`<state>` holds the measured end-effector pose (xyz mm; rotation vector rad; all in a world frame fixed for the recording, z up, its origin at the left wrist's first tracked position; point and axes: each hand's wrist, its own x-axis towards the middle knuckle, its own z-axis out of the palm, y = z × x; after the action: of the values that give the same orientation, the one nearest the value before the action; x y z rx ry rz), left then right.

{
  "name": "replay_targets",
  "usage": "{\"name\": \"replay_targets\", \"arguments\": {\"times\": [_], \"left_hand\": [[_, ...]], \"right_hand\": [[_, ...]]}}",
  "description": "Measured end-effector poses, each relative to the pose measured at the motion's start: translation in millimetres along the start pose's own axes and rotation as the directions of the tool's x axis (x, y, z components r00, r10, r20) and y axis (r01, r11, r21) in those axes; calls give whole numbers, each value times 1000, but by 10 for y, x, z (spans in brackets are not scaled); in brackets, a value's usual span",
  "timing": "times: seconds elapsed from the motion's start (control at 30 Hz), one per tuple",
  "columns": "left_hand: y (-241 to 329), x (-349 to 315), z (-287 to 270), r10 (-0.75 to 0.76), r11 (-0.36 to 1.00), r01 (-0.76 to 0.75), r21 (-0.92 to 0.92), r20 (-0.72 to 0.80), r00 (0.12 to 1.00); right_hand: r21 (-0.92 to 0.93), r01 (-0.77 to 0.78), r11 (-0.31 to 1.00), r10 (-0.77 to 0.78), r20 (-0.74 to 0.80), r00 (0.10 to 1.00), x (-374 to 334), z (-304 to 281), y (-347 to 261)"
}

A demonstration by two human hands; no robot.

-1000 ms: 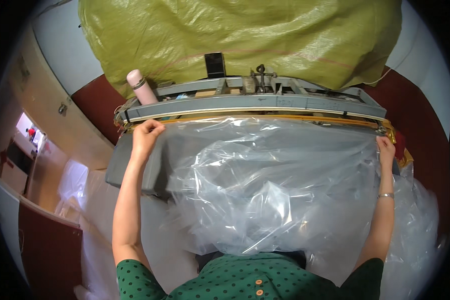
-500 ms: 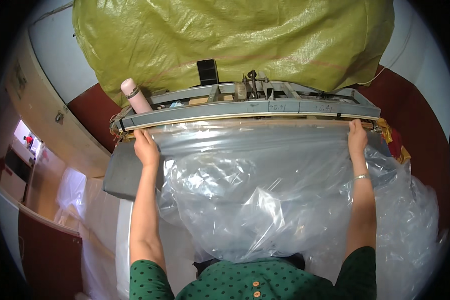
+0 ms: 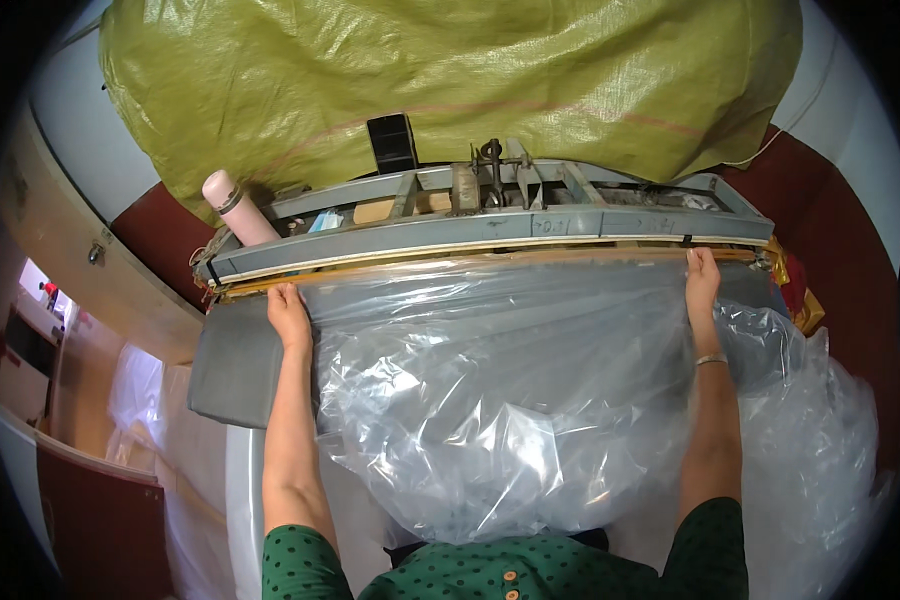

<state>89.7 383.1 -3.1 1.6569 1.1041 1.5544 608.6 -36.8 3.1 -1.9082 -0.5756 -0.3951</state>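
Observation:
A wide sheet of clear plastic film (image 3: pixel 490 365) stretches between my two hands, over a grey padded surface. My left hand (image 3: pixel 289 316) pinches its far left corner, fingers pressed together, just in front of a long bar sealer (image 3: pixel 450 237). At the far right corner my right hand (image 3: pixel 702 284) grips the film the same way, close to the bar's right end. Along the sealer's lower edge runs an orange-brown strip (image 3: pixel 450 262), with the film's far edge lying along it. The rest of the film falls in crumpled folds toward my lap.
A pink flask (image 3: pixel 238 208) and a dark phone (image 3: pixel 392 143) stand behind the bar, against a big yellow-green woven cover (image 3: pixel 450 70). A metal clamp (image 3: pixel 493 172) rises mid-frame. More crumpled film (image 3: pixel 810 460) heaps at right. A wooden door (image 3: pixel 100 240) is at left.
Both hands have drawn slightly toward me with the film still pinched. More of the orange-brown strip shows under the bar. The whole view has shifted a little.

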Motion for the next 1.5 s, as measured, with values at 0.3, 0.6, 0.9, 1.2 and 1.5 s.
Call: {"name": "replay_targets", "arguments": {"times": [0.3, 0.6, 0.9, 1.2, 1.5], "left_hand": [[-58, 114, 189, -67, 989, 64, -136, -15, 998], [-88, 134, 82, -240, 958, 197, -210, -199, 950], [749, -766, -657, -505, 831, 511, -220, 89, 859], [1106, -1186, -998, -489, 855, 517, -38, 273, 829], [1502, -1678, -303, -343, 413, 888, -205, 868, 360]], "right_hand": [[41, 5, 999, 0, -128, 992, 110, 127, 176], [364, -162, 917, 176, -4, 984, 149, 73, 255], [386, -142, 912, 90, 150, 985, 114, -75, 293], [-168, 134, 977, -116, 110, 987, -981, -1421, -323], [-434, 60, 899, 251, 622, 742, -2896, -2239, 404]]}}
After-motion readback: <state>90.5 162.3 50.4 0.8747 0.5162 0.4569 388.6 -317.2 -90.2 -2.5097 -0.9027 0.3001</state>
